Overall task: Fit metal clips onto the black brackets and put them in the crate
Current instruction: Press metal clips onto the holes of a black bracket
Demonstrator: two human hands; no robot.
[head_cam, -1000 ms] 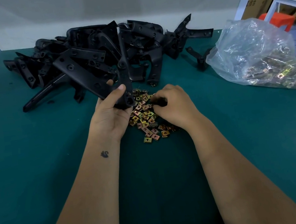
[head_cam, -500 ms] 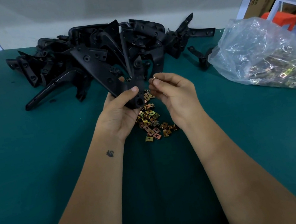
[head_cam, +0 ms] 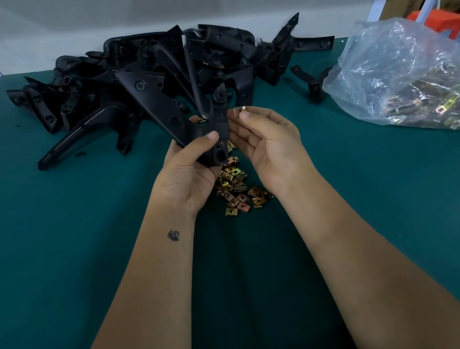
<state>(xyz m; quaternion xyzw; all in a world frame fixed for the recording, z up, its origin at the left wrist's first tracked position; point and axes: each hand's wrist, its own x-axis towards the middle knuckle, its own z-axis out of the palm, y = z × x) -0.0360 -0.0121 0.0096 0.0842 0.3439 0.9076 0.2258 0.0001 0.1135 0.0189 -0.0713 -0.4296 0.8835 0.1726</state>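
black brackets [head_cam: 148, 76], brass-gold clips [head_cam: 235, 191], teal table [head_cam: 56, 260], clear bag [head_cam: 404, 73], orange stool [head_cam: 439, 22]

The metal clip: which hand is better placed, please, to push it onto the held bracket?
Right. The right hand already pinches the metal clip beside the black bracket, which the left hand grips.
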